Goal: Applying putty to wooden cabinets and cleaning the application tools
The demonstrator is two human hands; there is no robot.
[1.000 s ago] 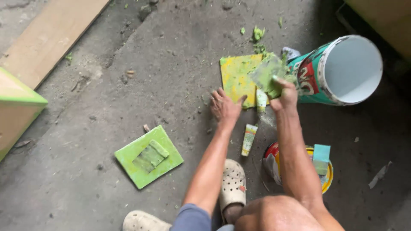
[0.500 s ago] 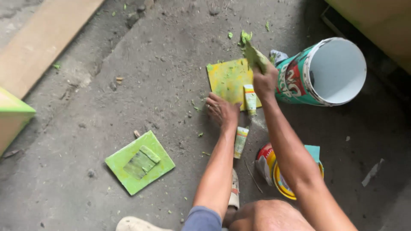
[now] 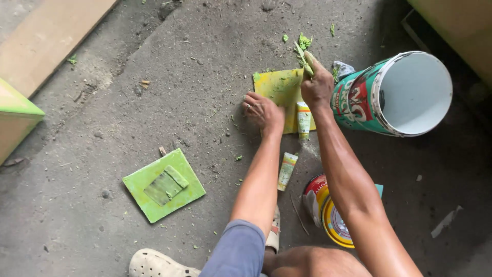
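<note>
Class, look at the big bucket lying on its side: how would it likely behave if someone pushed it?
The bucket lies on its round side, so it would probably roll. Its white inside looks empty, so it seems light for its size. The right hand beside it might check a roll that way.

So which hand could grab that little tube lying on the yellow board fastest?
Probably the left hand: it rests open on the yellow board beside the tube, while the right hand already grips a scraper.

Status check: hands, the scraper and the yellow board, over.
Left hand flat on yellow board. Right hand grips green-smeared scraper. Bucket close beside.
</note>
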